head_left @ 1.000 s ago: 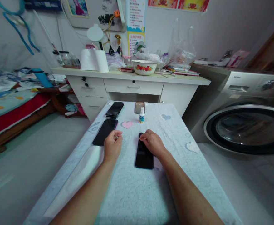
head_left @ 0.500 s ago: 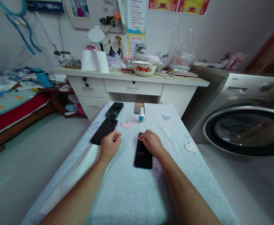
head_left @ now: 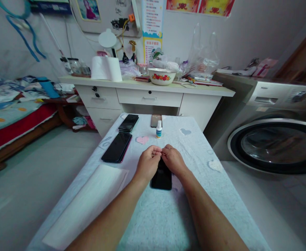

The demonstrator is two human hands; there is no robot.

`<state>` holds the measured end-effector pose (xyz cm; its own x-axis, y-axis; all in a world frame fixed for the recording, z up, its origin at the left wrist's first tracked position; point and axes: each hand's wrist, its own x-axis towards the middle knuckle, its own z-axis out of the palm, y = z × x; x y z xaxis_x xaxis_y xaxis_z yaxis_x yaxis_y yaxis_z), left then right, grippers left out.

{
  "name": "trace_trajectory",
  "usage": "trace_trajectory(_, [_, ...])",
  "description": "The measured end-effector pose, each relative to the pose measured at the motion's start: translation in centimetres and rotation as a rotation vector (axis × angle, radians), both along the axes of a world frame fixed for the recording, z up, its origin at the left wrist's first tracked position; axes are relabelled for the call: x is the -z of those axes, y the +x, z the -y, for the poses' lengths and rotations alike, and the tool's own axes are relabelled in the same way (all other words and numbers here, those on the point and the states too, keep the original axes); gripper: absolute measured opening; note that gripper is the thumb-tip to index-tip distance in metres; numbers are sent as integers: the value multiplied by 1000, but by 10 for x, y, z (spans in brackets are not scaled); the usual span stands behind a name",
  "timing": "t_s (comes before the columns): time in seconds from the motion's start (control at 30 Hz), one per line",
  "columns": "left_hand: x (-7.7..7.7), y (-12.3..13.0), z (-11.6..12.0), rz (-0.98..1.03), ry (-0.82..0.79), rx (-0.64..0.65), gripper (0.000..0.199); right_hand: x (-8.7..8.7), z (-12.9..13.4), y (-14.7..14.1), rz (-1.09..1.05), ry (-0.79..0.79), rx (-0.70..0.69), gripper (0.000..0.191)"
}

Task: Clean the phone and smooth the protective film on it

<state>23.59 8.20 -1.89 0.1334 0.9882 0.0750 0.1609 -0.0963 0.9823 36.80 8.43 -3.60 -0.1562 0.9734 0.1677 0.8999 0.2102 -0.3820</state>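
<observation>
left hand (head_left: 148, 163), right hand (head_left: 173, 159) meet over phone (head_left: 161, 179), pinch unclear; white bottle (head_left: 158, 130) upright, contents hidden.

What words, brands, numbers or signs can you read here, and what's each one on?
"Haier": washing machine.
"好孩子…": yellow-edged wall poster; this seems to start its heading, and the rest is too blurred.
Blue-edged poster: lines of characters, too blurred.
Spray bottle: label too small.
Board with a car picture: lettering unclear.
Nearest black phone: none visible.
</observation>
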Motion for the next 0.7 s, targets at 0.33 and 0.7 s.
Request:
trace_trajectory(0.33, [-4, -10, -49, -202, 83, -52, 33, 0, -5, 16, -61, 8, 152, 18])
trace_trajectory(0.7, [45, 5, -75, -280, 216, -63, 17, 4, -6, 18, -97, 28, 114, 16])
